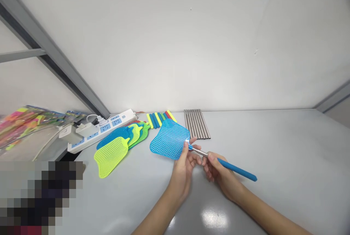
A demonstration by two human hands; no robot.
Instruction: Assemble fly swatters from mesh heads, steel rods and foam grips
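Note:
Between my hands is a blue fly swatter [170, 139] with a perforated head, a short metal rod and a blue grip. My left hand [183, 165] pinches it at the neck, where the head meets the rod. Closed around the rod near the blue grip [239, 170] is my right hand [218, 169]. The swatter's head points left and its grip slants down to the right, above the table. Loose swatter heads in yellow-green [112, 156], blue [113, 136] and green [140, 137] lie overlapping to the left.
Several metal rods [197, 124] lie in a row near the wall. Beside them are coloured grips [155, 120] in yellow, blue, green and red. A white power strip [105, 128] with plugs and cables stands at the left, near plastic-wrapped bright items [24, 125]. The lower left corner is pixelated.

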